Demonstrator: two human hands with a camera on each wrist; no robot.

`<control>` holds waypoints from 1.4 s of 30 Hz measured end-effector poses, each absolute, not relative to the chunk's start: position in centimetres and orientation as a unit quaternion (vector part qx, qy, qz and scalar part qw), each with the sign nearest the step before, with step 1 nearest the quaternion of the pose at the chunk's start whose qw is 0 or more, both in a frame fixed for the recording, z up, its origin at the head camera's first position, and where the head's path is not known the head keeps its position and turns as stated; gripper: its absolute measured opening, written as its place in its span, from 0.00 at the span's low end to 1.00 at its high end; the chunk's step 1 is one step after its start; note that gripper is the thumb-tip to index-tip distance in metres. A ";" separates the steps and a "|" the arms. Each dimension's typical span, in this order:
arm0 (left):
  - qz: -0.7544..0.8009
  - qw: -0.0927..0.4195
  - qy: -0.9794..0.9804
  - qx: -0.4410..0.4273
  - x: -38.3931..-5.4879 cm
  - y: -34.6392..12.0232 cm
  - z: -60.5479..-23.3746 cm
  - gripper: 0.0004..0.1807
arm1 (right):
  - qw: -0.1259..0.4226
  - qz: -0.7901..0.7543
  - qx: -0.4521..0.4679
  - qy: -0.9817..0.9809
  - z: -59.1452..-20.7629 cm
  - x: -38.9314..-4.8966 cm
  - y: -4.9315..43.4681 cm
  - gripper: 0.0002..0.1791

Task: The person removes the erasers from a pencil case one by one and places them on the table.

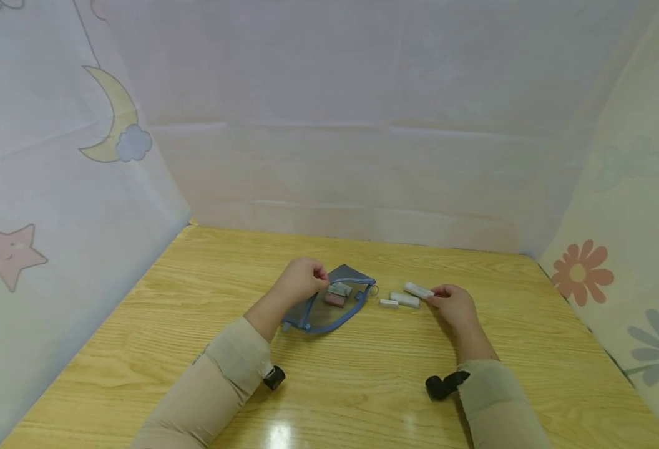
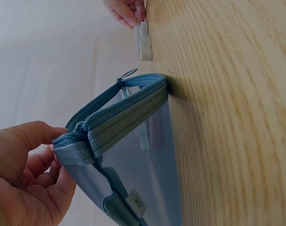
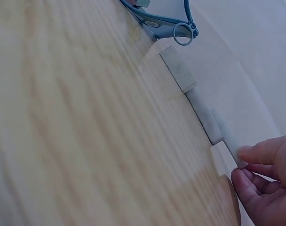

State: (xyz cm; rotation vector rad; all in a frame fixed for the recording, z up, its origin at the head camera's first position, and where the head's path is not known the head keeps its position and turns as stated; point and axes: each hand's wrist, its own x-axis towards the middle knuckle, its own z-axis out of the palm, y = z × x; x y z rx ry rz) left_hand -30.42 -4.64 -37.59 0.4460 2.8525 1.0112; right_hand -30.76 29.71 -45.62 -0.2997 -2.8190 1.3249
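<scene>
My left hand (image 1: 302,280) pinches the upper rim of a blue mesh zipper pouch (image 2: 124,125), whose mouth gapes. Inside the pouch lie a pale green block (image 1: 339,289) and a dusky pink block (image 1: 334,300). To the right, thumb and fingers of my right hand (image 1: 455,304) pinch one end of a whitish oblong block (image 1: 417,290). Close in front of that lies a second whitish block (image 1: 405,300). A smaller pale block (image 3: 177,69) sits nearest the pouch. The held block partly hides behind its neighbour in the right wrist view.
A metal ring (image 3: 183,34) hangs from the pouch's zipper end. The wood-grain table (image 1: 352,386) runs back to a pale cloth backdrop (image 1: 329,168). Printed cloth sides (image 1: 633,262) stand at left and right. Each sleeve carries a small black camera mount (image 1: 444,385).
</scene>
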 end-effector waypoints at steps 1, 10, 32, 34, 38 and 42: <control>0.330 0.040 0.932 0.146 -30.4 -4.6 -37.6 0.05 | 0.008 0.424 -0.097 -0.901 -45.7 -30.8 29.8 0.18; 0.329 0.039 0.932 0.148 -30.4 -4.6 -37.6 0.05 | -0.003 0.414 -0.089 -0.906 -45.7 -30.6 29.9 0.18; 0.342 0.044 0.927 0.145 -29.9 -4.4 -37.4 0.05 | -0.031 0.401 -0.074 -0.913 -45.1 -30.3 29.7 0.18; 0.342 0.045 0.928 0.143 -29.9 -4.4 -37.3 0.05 | -0.034 0.404 -0.072 -0.911 -45.1 -30.3 29.8 0.19; 0.343 0.044 0.927 0.143 -29.9 -4.4 -37.3 0.06 | -0.032 0.411 -0.072 -0.908 -45.0 -30.2 29.7 0.19; 0.342 0.043 0.928 0.144 -29.9 -4.4 -37.4 0.06 | -0.029 0.424 -0.081 -0.902 -44.8 -30.1 29.6 0.18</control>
